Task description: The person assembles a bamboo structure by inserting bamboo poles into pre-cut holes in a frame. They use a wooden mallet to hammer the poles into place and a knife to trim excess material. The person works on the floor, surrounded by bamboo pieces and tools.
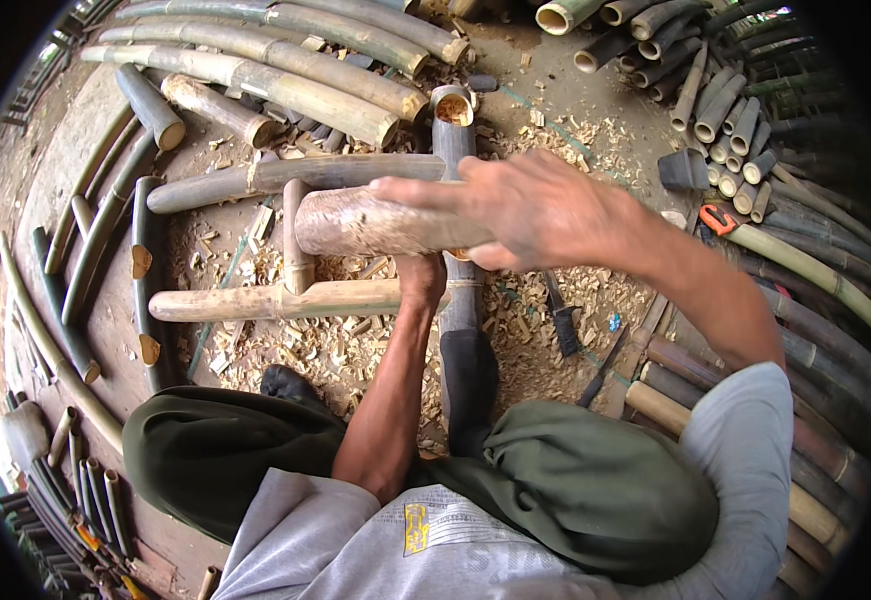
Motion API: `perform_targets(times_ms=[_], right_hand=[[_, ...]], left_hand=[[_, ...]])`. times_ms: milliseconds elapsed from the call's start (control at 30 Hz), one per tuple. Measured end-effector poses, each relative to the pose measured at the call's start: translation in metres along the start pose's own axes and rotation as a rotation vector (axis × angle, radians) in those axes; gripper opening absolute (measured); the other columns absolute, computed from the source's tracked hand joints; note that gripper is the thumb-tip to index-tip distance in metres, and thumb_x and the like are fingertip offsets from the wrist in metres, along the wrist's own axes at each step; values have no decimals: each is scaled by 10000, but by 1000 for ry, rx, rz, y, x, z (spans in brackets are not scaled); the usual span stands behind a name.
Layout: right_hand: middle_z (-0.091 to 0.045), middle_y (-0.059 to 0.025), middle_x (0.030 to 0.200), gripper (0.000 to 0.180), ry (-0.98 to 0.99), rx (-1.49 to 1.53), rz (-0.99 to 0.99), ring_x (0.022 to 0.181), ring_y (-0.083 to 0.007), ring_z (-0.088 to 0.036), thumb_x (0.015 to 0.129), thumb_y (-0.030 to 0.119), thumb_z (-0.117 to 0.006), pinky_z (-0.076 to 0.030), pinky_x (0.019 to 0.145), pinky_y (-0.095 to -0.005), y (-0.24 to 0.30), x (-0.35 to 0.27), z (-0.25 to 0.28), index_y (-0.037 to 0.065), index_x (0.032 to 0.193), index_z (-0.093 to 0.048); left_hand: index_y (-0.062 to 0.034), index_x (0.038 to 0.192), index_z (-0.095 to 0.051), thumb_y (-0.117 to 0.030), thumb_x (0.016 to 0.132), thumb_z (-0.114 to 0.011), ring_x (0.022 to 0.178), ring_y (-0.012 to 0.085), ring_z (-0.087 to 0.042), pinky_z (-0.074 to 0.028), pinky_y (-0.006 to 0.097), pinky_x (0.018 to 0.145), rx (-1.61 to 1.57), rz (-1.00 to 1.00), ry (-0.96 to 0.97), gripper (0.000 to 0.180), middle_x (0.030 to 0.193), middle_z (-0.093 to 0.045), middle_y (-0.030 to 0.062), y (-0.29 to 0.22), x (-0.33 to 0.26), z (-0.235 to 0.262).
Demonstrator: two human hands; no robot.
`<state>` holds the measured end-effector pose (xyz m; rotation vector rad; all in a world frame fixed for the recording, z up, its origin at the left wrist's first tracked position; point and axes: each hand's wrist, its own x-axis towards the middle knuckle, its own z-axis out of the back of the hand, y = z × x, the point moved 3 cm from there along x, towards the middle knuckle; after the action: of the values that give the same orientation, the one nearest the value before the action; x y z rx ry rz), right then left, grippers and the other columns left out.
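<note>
My right hand, slightly blurred, is closed around the narrow end of a thick wooden mallet, one finger stretched along its top. Under the mallet is my left hand, with its fingers hidden; I cannot see what they hold. Both hands are over a bamboo frame. The frame has an upper rail, a lower rail and a short crosspiece joining them. At the rails' right ends runs a thick bamboo post, with an open end at the far side.
Wood chips litter the ground. A dark-bladed tool lies right of the post, and an orange-handled saw farther right. Long bamboo poles lie at the back left; stacked poles line the right. A notched bamboo piece is at left.
</note>
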<state>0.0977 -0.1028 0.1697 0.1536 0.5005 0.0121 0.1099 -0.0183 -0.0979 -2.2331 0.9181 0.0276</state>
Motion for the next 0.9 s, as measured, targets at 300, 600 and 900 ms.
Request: perform_targets(times_ms=[300, 600, 900], right_hand=[[-639, -143, 1026, 1005, -140, 223, 102, 786, -300, -657, 845, 217, -812, -580, 762, -477, 2, -3, -4, 381, 1647, -229], [-683, -170, 949, 1058, -364, 366, 124, 895, -373, -700, 793, 193, -813, -581, 789, -513, 2, -15, 1, 312, 1656, -213], [-661, -187, 942, 1053, -517, 426, 94, 855, -388, -698, 795, 199, -832, -574, 813, -522, -6, -38, 7, 334, 1652, -236]], left_hand=[[-17, 1325, -546, -323, 1006, -642, 1170, 195, -573, -512, 350, 1003, 282, 89, 128, 453, 1296, -588, 100, 14, 16, 42], [19, 1351, -594, -292, 1029, -595, 1248, 244, -562, -437, 388, 1092, 534, 22, 181, 448, 1336, -636, 157, 35, 18, 48], [-63, 1440, -535, -237, 1035, -560, 1361, 294, -522, -416, 450, 1151, 678, 133, 380, 442, 1449, -583, 154, 1, 8, -24]])
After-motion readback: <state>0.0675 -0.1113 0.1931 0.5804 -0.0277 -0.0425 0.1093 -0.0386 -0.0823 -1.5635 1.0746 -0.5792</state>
